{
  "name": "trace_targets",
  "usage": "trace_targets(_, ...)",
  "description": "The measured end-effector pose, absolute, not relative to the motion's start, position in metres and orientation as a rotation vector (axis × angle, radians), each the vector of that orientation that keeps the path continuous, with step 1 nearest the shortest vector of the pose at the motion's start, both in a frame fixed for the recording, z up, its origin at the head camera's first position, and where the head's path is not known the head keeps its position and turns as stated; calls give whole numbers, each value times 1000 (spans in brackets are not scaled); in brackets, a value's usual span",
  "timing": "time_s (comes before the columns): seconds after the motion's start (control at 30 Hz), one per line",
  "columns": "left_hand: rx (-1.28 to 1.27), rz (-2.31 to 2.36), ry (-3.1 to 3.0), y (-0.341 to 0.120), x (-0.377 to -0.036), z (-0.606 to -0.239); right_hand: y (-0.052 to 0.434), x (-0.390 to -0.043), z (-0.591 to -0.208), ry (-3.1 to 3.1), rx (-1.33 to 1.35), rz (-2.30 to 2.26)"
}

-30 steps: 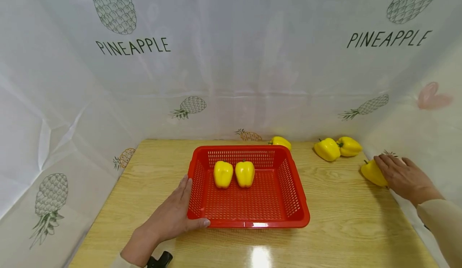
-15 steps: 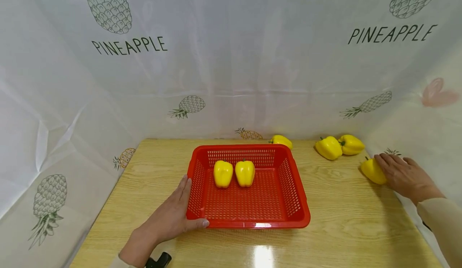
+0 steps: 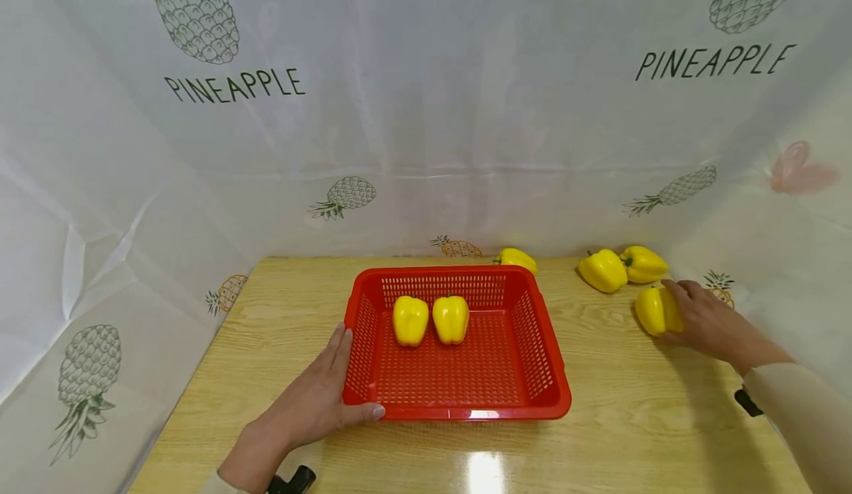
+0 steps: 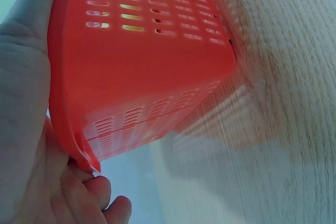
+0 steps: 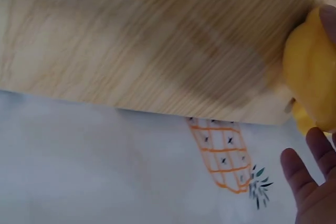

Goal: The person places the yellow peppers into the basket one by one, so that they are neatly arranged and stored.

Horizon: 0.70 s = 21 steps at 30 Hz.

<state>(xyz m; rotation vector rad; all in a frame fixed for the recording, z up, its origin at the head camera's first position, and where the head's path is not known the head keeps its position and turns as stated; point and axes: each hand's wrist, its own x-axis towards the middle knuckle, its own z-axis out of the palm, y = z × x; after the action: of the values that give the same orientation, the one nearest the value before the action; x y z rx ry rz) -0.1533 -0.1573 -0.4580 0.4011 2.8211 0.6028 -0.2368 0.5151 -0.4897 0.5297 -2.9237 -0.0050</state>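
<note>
Clock centred on the red basket [image 3: 459,413]: L hand [image 3: 319,394] at approx 8 o'c, gripping the corner, thumb on the near rim, fingers along the L wall, fingertips bent by the rim's underside per L wrist view. At 10-11 o'c, 1st print [image 3: 234,86] on the white backdrop [image 3: 433,95] reads "PINEAPPLE". Basket sits on the wood table [image 3: 619,413] w/ 2 yellow bell peppers [image 3: 410,322] in it, side by side, approx 11 & 12 o'c. 1 part-hidden pepper [image 3: 519,259] past the far rim, 1 o'c. Pair of peppers [image 3: 603,272] at 2 o'c, close together. R hand [image 3: 708,320] just shy of 3 o'c, thumb & fingers pinching 1 held pepper [image 3: 655,311]; can't tell if lifted. Tot. 6 peppers. 2nd print [image 3: 715,62], 1-2 o'c, also "PINEAPPLE".
</note>
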Motion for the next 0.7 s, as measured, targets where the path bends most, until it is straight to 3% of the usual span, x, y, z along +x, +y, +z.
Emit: trace_targets(0.7, 403, 611, 2815, -158, -154, -459, 489, -244, -487, -3182, 367, 141)
